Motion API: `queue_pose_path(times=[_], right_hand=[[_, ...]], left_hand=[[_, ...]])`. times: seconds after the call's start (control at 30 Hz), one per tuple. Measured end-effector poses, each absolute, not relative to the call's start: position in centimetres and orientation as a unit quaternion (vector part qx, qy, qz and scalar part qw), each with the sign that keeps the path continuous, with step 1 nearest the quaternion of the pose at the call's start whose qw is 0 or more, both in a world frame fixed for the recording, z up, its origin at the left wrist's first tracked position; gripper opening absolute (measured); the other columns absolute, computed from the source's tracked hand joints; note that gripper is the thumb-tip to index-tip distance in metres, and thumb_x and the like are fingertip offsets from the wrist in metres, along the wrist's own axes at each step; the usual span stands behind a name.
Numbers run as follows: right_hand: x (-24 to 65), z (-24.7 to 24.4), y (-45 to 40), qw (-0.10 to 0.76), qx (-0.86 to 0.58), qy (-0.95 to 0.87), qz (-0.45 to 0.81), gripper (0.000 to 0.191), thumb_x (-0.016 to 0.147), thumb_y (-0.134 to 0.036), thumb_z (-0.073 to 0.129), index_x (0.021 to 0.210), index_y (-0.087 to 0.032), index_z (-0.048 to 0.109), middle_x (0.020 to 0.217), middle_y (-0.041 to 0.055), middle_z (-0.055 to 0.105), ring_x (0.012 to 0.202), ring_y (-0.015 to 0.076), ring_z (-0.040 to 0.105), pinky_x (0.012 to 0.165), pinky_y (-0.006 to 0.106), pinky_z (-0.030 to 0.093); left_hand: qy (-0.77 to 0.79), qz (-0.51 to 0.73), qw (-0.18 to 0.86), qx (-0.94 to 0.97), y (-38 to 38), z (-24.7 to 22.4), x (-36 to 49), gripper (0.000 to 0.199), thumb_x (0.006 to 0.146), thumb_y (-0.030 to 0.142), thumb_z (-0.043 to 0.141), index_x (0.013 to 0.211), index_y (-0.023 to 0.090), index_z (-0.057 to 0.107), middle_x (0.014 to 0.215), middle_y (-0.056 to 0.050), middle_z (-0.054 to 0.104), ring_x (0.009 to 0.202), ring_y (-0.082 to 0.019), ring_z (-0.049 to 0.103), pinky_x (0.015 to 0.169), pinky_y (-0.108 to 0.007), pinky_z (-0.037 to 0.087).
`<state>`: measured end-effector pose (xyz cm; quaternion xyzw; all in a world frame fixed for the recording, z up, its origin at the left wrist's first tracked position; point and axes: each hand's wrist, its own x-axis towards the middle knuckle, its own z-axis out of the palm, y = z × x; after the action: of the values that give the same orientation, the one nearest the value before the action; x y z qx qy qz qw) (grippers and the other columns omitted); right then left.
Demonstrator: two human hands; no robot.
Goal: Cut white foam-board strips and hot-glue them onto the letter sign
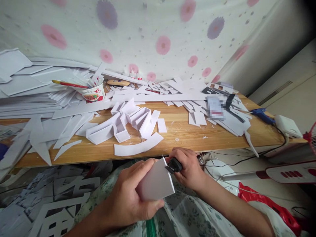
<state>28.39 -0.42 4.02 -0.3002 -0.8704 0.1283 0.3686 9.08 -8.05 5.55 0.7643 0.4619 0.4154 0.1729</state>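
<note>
My left hand (132,189) is closed around a white foam-board piece (157,181), fingers behind it and thumb along its lower edge. In my right hand (189,166) is a black utility knife (175,165), its head against the right edge of the piece. Both hands are over my lap, just below the table's front edge. Beyond them on the wooden table (177,144) lies a curved white strip (138,146). Behind that strip stand folded foam-board shapes (120,121), with a small white rectangle (162,125) to their right.
Stacked white boards (22,98) fill the left side. A paper cup (95,93) holds strips and a brush. Offcuts (182,89) lie along the back. A blue glue gun (261,115) and a white box (287,126) sit at right, with cables (237,164) hanging below.
</note>
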Motion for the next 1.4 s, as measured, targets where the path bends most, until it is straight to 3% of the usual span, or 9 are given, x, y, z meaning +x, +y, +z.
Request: queue_pose_path(times=[0.4,0.67,1.1,1.4], right_hand=[[28.6,2.8,0.0,0.343,-0.337,-0.864,0.146,0.006,0.075,-0.015,0.05,0.076,-0.021,0.051,0.064,0.0007,0.063,0.055,0.0143,0.057,0.051,0.023,0.035],[29.2,3.9,-0.8,0.385,-0.307,-0.854,0.167,0.007,0.082,-0.02,0.047,0.075,-0.022,0.048,0.062,-0.0007,0.059,0.052,0.0124,0.053,0.051,0.023,0.036],[28.8,3.9,-1.1,0.382,-0.278,-0.864,0.17,0.007,0.082,-0.019,0.049,0.075,-0.021,0.05,0.063,0.0,0.058,0.053,0.0123,0.051,0.052,0.023,0.035],[28.5,4.4,-1.4,0.378,-0.287,-0.868,0.144,0.012,0.086,-0.019,0.048,0.073,-0.02,0.049,0.061,-0.0003,0.057,0.052,0.0121,0.049,0.052,0.024,0.033]], left_hand=[[0.42,0.396,0.155,0.802,-8.6,6.0,9.5,0.071,0.062,0.032,0.07,0.126,0.021,0.042,0.104,-0.008,0.069,0.089,-0.021,0.069,0.074,-0.023,0.057],[0.433,0.407,0.137,0.792,-8.5,5.4,9.1,0.068,0.066,0.029,0.066,0.128,0.023,0.04,0.108,-0.007,0.068,0.092,-0.02,0.069,0.076,-0.023,0.057],[0.423,0.417,0.143,0.791,-8.8,5.2,8.9,0.069,0.065,0.028,0.065,0.129,0.023,0.04,0.107,-0.006,0.068,0.092,-0.02,0.068,0.076,-0.023,0.057],[0.418,0.41,0.112,0.803,-8.6,4.6,8.8,0.068,0.071,0.038,0.066,0.131,0.019,0.039,0.107,-0.009,0.068,0.093,-0.02,0.068,0.081,-0.023,0.056]])
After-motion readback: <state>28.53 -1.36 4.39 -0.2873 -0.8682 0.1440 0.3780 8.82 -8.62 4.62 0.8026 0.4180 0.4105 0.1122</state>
